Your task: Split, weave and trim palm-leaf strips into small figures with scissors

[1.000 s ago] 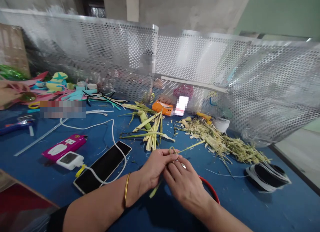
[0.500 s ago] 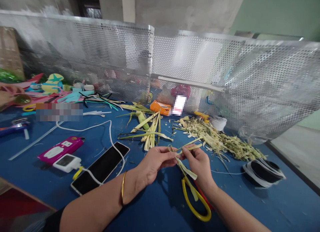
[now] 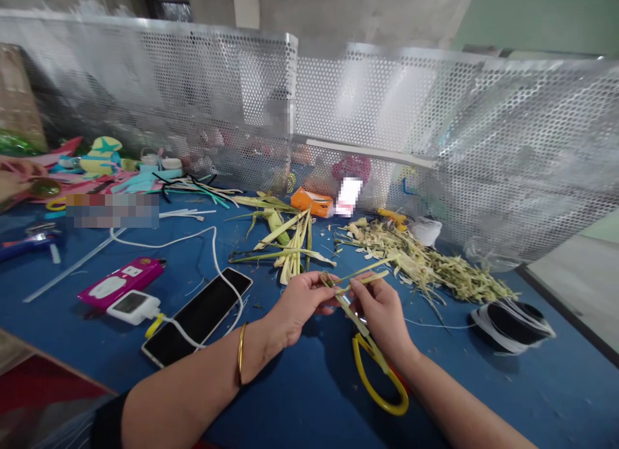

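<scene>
Your left hand (image 3: 300, 302), centre of the frame — thumb and fingers pinching leaf strips (image 3: 377, 277). Your right hand (image 3: 384, 312), just right of centre, grips the same strips, which stretch between both hands and trail toward lower right. Scissors (image 3: 381, 389), yellow-handled, below your right hand; whether your palm also holds them, you cannot tell. Leaves (image 3: 294, 254), bundled, upper centre; scraps (image 3: 425, 259), heaped, right of centre. Spool (image 3: 512, 325), lower right. Phone (image 3: 198, 320), left of centre — white cable (image 3: 215, 249) across it.
</scene>
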`<state>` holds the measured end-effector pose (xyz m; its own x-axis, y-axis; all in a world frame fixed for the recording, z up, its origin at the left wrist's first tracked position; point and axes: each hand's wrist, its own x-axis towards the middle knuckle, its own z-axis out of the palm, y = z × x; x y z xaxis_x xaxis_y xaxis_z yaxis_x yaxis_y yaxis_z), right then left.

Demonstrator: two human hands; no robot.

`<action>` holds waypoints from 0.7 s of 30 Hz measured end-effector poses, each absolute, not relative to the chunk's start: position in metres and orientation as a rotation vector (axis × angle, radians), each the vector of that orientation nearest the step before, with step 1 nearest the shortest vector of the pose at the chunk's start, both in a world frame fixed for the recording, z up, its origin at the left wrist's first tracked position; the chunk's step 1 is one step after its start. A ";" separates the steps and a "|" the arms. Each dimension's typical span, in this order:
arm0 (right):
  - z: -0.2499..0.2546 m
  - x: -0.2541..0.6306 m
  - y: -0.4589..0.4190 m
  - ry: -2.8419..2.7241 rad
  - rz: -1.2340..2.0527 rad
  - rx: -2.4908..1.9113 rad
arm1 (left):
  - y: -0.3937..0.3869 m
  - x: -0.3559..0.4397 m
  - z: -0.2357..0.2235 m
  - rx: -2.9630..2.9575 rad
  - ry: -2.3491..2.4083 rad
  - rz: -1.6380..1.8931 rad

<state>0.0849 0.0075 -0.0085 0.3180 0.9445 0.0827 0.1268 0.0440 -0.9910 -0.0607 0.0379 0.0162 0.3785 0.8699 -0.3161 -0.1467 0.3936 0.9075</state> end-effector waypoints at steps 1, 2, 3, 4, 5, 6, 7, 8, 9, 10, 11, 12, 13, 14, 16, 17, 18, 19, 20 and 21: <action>-0.008 0.085 0.007 -1.083 0.873 -1.383 | 0.038 -0.061 0.017 0.942 0.952 0.776; -0.008 0.085 0.007 -1.095 0.877 -1.384 | 0.038 -0.061 0.017 0.946 0.949 0.766; -0.008 0.085 0.007 -1.107 0.875 -1.385 | 0.038 -0.061 0.018 0.945 0.942 0.758; -0.009 0.086 0.008 -1.114 0.869 -1.389 | 0.038 -0.061 0.018 0.941 0.932 0.755; -0.009 0.086 0.008 -1.116 0.864 -1.395 | 0.038 -0.061 0.018 0.937 0.925 0.755; -0.009 0.086 0.008 -1.110 0.862 -1.406 | 0.038 -0.061 0.017 0.934 0.920 0.761; -0.009 0.086 0.009 -1.104 0.872 -1.421 | 0.038 -0.061 0.017 0.930 0.922 0.772; -0.009 0.087 0.009 -1.099 0.896 -1.440 | 0.039 -0.061 0.016 0.924 0.929 0.786; -0.008 0.087 0.010 -1.099 0.940 -1.461 | 0.040 -0.061 0.016 0.915 0.938 0.802; -0.005 0.088 0.009 -1.113 1.001 -1.481 | 0.042 -0.061 0.015 0.902 0.946 0.821; -0.002 0.089 0.009 -1.139 1.069 -1.495 | 0.043 -0.062 0.015 0.884 0.952 0.841; 0.001 0.091 0.008 -1.176 1.130 -1.492 | 0.045 -0.063 0.015 0.865 0.960 0.861; 0.006 0.093 0.006 -1.231 1.166 -1.469 | 0.047 -0.063 0.015 0.844 0.968 0.878; 0.011 0.095 0.005 -1.308 1.164 -1.431 | 0.048 -0.064 0.015 0.826 0.974 0.892; 0.021 0.102 0.001 -1.538 1.066 -1.337 | 0.050 -0.065 0.016 0.802 0.972 0.909; 0.025 0.105 -0.001 -1.674 1.000 -1.291 | 0.050 -0.065 0.017 0.796 0.966 0.909; 0.028 0.108 -0.003 -1.807 0.946 -1.255 | 0.050 -0.065 0.017 0.796 0.958 0.906; 0.031 0.110 -0.004 -1.920 0.914 -1.228 | 0.049 -0.065 0.018 0.800 0.951 0.901; 0.032 0.112 -0.004 -1.998 0.899 -1.208 | 0.049 -0.065 0.018 0.804 0.949 0.894; 0.033 0.113 -0.005 -2.041 0.882 -1.196 | 0.049 -0.065 0.018 0.806 0.953 0.887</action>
